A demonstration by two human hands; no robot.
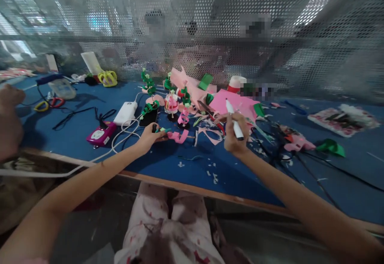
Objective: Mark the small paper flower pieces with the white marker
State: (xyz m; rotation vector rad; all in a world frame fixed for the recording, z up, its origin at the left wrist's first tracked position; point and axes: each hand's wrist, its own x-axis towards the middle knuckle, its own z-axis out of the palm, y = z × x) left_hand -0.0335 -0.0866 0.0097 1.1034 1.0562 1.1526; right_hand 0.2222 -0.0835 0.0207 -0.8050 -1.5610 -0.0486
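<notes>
My right hand [235, 136] grips a white marker [234, 120]; its dark tip points up and away from me, uncapped. My left hand [150, 138] is closed at the near middle of the table, pinching a small pink paper spiral [179, 136] with a bit of green at its near end. A small black piece [154, 128], perhaps the marker's cap, shows at those same fingers. Just beyond stand a pink spiral ornament [183, 117], a red and white round ornament [171, 103] and several green paper spirals [148, 82].
Bright pink paper [235, 102] and paper scraps [210, 135] lie around my right hand. A purple power socket [101, 134], a white power bank [126, 113] and white cable are on the left. Another person's hand [10, 100] is at far left. A perforated metal screen [192, 48] rises behind.
</notes>
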